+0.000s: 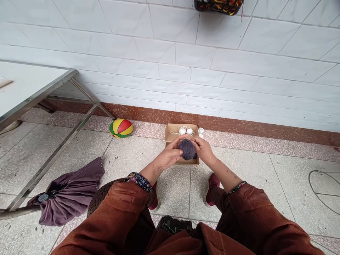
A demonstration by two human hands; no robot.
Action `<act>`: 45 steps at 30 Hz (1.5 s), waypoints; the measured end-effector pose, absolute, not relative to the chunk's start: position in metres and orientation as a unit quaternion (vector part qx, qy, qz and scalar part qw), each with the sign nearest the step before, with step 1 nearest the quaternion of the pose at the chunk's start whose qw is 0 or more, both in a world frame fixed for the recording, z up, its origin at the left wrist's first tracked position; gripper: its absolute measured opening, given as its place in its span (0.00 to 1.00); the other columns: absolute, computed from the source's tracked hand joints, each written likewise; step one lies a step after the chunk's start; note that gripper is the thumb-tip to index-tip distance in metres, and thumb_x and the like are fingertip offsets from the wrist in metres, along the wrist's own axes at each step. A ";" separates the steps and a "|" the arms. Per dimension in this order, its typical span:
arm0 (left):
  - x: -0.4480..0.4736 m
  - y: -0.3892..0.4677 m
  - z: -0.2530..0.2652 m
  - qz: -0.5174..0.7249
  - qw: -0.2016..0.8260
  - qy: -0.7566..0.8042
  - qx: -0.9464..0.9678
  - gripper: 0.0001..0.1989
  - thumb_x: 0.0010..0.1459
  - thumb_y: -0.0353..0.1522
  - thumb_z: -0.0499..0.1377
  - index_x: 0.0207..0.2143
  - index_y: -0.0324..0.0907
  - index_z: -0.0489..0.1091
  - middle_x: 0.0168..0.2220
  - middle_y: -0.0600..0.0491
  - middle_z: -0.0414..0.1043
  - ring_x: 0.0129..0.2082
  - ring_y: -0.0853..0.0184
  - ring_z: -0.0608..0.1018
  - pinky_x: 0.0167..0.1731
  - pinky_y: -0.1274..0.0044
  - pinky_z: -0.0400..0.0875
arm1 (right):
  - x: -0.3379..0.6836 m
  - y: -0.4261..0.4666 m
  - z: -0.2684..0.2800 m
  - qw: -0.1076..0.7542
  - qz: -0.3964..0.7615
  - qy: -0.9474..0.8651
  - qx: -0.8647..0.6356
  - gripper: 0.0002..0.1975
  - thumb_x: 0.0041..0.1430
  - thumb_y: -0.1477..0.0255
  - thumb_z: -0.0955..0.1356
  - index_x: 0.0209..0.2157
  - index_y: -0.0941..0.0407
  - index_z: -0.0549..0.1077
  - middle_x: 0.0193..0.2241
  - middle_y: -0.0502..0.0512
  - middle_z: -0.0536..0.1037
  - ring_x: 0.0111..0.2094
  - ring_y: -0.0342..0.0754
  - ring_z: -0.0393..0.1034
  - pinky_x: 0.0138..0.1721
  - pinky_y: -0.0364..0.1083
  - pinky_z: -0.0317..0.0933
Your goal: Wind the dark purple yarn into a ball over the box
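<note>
A dark purple-grey ball of yarn [187, 149] is held in front of me, above a cardboard box. My left hand [168, 155] grips the ball from its left side, thumb in front and fingers behind. At its upper right edge, my right hand [204, 149] is closed with the fingertips pinched against the yarn; whether they also hold a loose strand I cannot tell. Below, the open cardboard box [170, 131] stands on the floor, partly hidden by my hands. Small white yarn balls [189, 131] with loose strands lie in its far part.
More white balls [201, 131] sit beside the box at right. A multicoloured ball [121, 128] rests near the metal-framed table [50, 86]. Purple folded cloth [73, 194] lies on the left floor. A wire ring [310, 181] is at right; a black basket [219, 6] is high up.
</note>
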State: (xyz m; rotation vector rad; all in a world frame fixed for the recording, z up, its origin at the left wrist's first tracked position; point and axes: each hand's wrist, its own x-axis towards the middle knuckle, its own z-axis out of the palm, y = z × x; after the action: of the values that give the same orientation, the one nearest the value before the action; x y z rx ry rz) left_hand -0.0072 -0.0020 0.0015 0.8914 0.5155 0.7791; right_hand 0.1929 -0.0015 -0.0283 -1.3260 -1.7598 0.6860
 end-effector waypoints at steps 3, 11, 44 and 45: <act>-0.008 0.003 0.005 0.398 0.814 0.242 0.348 0.30 0.50 0.34 0.65 0.57 0.43 0.70 0.53 0.45 0.73 0.51 0.58 0.76 0.49 0.68 0.70 | 0.188 -0.007 -0.038 0.360 0.261 -0.706 -0.551 0.11 0.69 0.66 0.62 0.36 0.54 0.71 0.30 0.54 0.76 0.31 0.49 0.70 0.34 0.45 0.62; -0.010 0.017 -0.001 0.463 0.733 0.343 0.362 0.26 0.49 0.32 0.67 0.52 0.44 0.71 0.51 0.48 0.74 0.48 0.63 0.76 0.50 0.69 0.70 | 0.185 -0.024 -0.033 0.289 0.253 -0.792 -0.474 0.08 0.71 0.70 0.62 0.42 0.53 0.71 0.37 0.56 0.78 0.38 0.49 0.74 0.40 0.46 0.66; -0.007 0.026 -0.026 0.441 0.623 0.473 0.439 0.36 0.44 0.30 0.67 0.57 0.45 0.64 0.48 0.50 0.68 0.43 0.66 0.73 0.46 0.71 0.69 | 0.176 -0.039 -0.009 0.275 0.307 -0.828 -0.380 0.10 0.72 0.68 0.62 0.36 0.54 0.72 0.31 0.52 0.76 0.32 0.47 0.71 0.36 0.44 0.63; -0.006 0.026 -0.028 0.433 0.616 0.476 0.453 0.36 0.44 0.31 0.67 0.58 0.44 0.64 0.48 0.50 0.68 0.42 0.66 0.73 0.46 0.71 0.69 | 0.176 -0.039 -0.003 0.286 0.313 -0.826 -0.372 0.10 0.72 0.68 0.62 0.36 0.54 0.72 0.31 0.51 0.76 0.32 0.46 0.71 0.36 0.44 0.63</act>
State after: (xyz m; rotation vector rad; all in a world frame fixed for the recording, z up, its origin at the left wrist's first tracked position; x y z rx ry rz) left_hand -0.0062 0.0260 -0.0284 1.0432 1.0973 0.9980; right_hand 0.1758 -0.0394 -0.0031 -0.9956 -2.2074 0.8367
